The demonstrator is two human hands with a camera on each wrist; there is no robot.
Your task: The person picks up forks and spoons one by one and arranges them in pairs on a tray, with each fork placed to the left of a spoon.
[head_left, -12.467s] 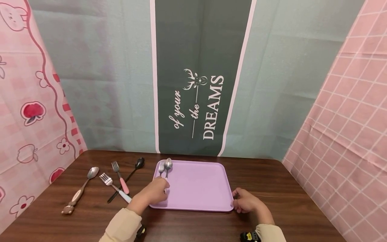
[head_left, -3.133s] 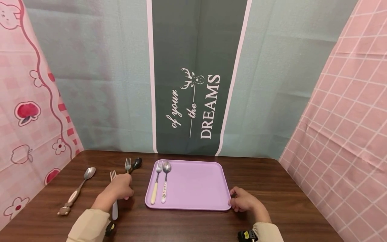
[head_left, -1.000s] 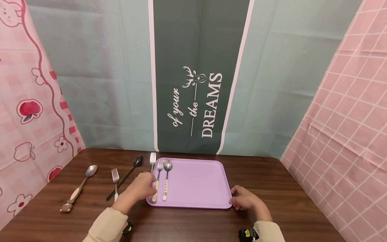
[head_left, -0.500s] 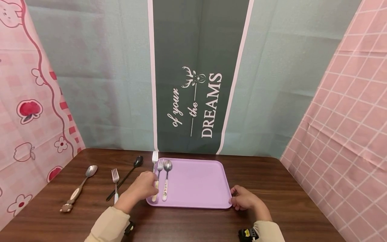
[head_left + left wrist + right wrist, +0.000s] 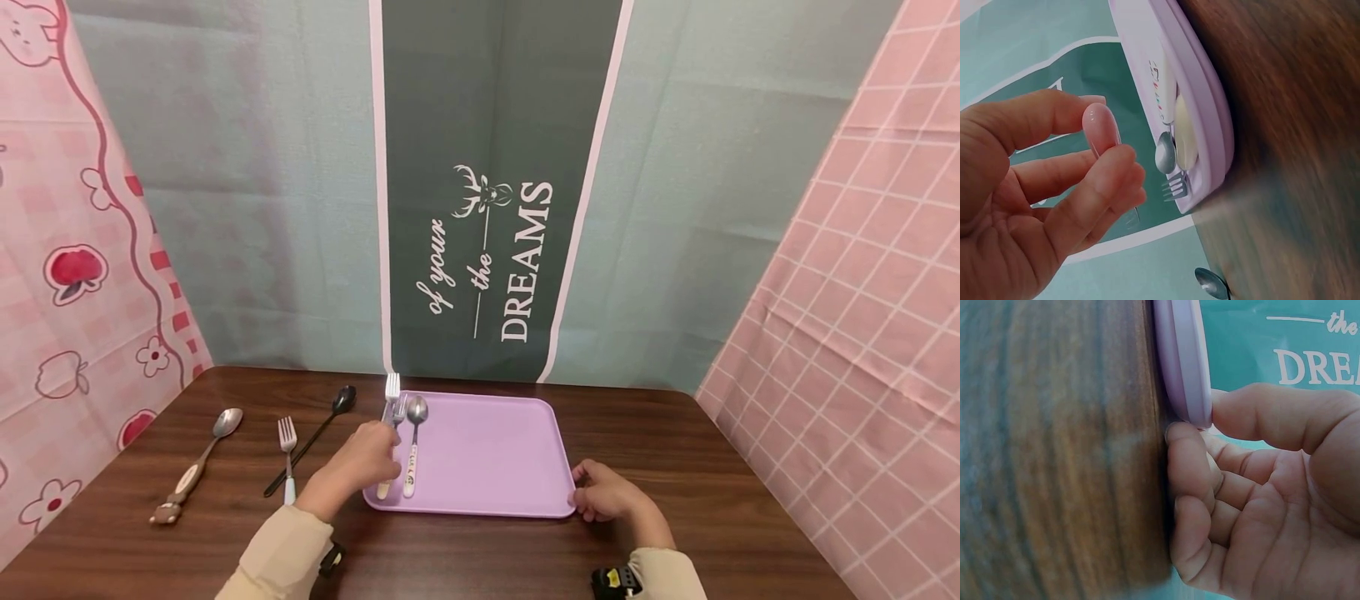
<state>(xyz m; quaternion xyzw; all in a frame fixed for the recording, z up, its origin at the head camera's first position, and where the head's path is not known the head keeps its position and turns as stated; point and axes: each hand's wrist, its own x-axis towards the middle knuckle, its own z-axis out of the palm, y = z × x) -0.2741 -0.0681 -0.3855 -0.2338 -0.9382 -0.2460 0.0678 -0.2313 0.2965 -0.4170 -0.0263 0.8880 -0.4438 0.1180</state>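
My left hand (image 5: pixel 367 458) pinches a fork with a pink handle (image 5: pixel 1101 128) between thumb and fingers, above the left side of the purple tray (image 5: pixel 487 458). The tines of that fork (image 5: pixel 392 387) point away, over the tray's far left corner. Beneath the hand, a fork with a cream-yellow handle (image 5: pixel 385 490) lies on the tray, partly hidden. Beside it lies a spoon with a patterned white handle (image 5: pixel 411 471). My right hand (image 5: pixel 609 493) grips the tray's near right corner, thumb on the rim (image 5: pixel 1200 369) and fingers curled beneath.
Left of the tray on the brown wooden table (image 5: pixel 465 558) lie a black spoon (image 5: pixel 322 429), a fork with a pale handle (image 5: pixel 288 450) and a spoon with a brown bear-shaped handle end (image 5: pixel 197 471). Cloth hangings surround the table's back and sides.
My left hand has let go of cutlery on the tray, picked up the pink-handled fork from beside the black spoon, and carried it right, over the tray. The right hand stays at the corner.
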